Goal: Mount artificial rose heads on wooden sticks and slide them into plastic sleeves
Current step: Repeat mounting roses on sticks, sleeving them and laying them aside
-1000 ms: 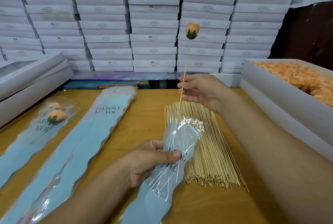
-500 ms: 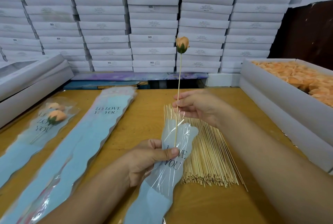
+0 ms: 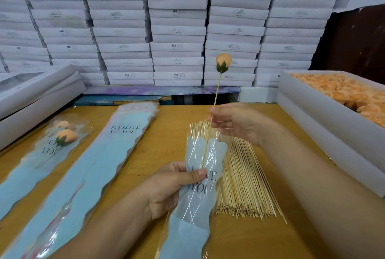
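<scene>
The rose [image 3: 224, 62] stands high on its stick [image 3: 215, 96], whose lower end is already inside the mouth of the sleeve [image 3: 203, 177], held above the desk's [image 3: 145, 154] near middle, just left of the stick pile [image 3: 243, 177]. To do this well, feed the stick straight down the sleeve's length — tip centred, film kept open and taut so it does not snag. The right hand [image 3: 237, 121] pinches the stick midway, wrist raised; the left hand [image 3: 173, 186] grips the sleeve, thumb pressed across the print.
</scene>
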A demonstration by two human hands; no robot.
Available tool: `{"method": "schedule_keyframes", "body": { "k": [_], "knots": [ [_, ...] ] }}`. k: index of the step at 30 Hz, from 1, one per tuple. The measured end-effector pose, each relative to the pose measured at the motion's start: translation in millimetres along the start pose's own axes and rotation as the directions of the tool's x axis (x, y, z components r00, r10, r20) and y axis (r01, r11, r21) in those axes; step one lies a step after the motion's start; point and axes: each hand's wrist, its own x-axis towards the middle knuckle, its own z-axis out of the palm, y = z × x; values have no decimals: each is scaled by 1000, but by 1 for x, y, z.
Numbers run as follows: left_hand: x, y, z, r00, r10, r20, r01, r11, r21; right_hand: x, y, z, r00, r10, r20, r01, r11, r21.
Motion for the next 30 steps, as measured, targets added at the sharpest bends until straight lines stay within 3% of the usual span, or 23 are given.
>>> {"method": "schedule_keyframes", "body": {
  "k": [3,7,22,27,30],
  "knots": [
    [0,-3,3,1000,1,9,-1,1000,1,5,-12,-3,984,-52,-170,72,991,115],
    [-1,-6,4,1000,4,23,-4,1000,-14,7,-16,-5,969,-88,-230,119,985,124],
    [-2,0,2,999,17,-27,-18,999,-33,-11,20,12,998,40,46,-26,965,-261],
    [-4,0,5,999,8,33,-7,1000,-28,-1,5,7,995,-1,-100,1,1000,-2],
    [-5,-1,6,999,14,41,-12,999,-37,3,-3,7,987,-6,-160,13,999,46]
  ]
}}
